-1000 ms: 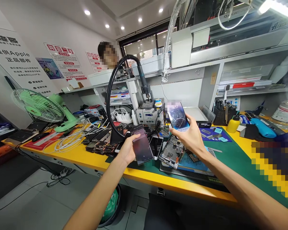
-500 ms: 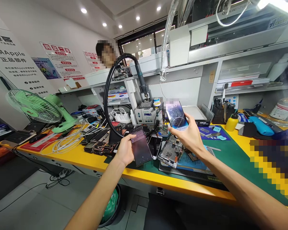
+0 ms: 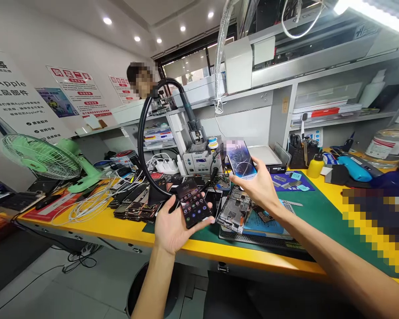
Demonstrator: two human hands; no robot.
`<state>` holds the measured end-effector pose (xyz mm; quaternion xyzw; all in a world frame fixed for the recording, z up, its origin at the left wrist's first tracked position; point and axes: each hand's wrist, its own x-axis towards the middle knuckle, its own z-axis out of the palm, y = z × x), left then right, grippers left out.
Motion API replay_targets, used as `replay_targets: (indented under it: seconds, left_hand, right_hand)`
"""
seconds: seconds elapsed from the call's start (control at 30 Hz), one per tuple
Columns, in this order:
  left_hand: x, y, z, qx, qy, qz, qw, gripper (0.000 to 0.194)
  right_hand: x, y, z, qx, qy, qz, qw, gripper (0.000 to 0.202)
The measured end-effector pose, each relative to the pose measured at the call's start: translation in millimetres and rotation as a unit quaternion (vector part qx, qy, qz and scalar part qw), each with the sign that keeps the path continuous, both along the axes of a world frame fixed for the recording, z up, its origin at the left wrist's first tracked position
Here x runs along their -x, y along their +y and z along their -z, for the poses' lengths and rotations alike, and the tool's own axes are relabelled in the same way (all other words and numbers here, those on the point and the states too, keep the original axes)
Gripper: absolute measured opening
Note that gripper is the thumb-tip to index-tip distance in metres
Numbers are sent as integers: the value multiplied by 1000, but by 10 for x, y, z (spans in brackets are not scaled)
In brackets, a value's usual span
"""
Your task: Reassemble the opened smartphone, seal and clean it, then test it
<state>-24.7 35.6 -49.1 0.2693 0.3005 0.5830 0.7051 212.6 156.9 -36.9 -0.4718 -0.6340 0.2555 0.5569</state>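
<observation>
Repair shop, yellow counter (image 3: 119, 221) cluttered with phone parts | left hand (image 3: 173, 228) now palm-up, gripping dark phone (image 3: 193, 205), screen switched from blank to app icons | right hand (image 3: 257, 188) grips lit phone (image 3: 241, 159), raised above opened phone chassis (image 3: 234, 212), unchanged

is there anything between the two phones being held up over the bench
Nothing visible. The left hand holds the dark phone low, the right hand holds the lit phone higher; only open air separates them, above the opened phone.
</observation>
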Motion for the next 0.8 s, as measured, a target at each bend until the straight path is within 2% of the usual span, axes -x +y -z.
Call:
replay_targets:
  seconds: [0.1, 0.3, 0.57, 0.8]
  left_hand:
    - [-56, -84, 12, -26, 9, 2, 1000, 74]
    - [-118, -141, 39, -49, 94, -44, 993, 93]
    - [-228, -219, 123, -73, 174, -93, 978, 92]
    - [-184, -237, 136, -82, 152, -78, 982, 92]
  right_hand:
    - [-5, 8, -8, 7, 3, 1, 1000, 94]
    - [-3, -7, -34, 17, 7, 4, 1000, 94]
    - [2, -17, -53, 16, 16, 2, 1000, 94]
    - [-3, -37, -61, 10, 19, -4, 1000, 92]
